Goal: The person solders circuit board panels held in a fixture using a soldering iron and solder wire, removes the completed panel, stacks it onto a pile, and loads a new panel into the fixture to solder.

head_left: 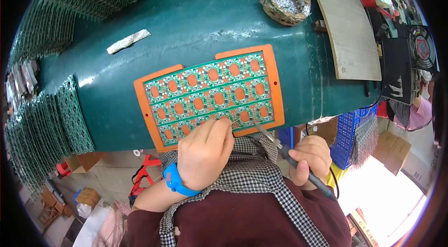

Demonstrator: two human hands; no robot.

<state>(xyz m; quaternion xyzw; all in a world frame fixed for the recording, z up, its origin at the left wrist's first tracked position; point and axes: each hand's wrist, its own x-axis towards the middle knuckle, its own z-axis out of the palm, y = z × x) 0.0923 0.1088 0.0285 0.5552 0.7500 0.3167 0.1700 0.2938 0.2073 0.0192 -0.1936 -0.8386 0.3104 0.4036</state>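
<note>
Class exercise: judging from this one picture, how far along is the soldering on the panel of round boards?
Done: cannot tell; joints are too small to judge. In hand: the right hand holds a black-handled soldering iron, tip at the bottom row of the green circuit panel in its orange tray; the left hand rests there. Left: stacked green panels alongside.

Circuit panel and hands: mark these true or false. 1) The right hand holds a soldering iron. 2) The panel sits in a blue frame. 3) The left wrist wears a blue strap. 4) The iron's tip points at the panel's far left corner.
1) True: the right hand grips the soldering iron.
2) False: the panel sits in an orange frame.
3) True: a blue strap is behind the left hand.
4) False: the tip is at the near right part.
</note>
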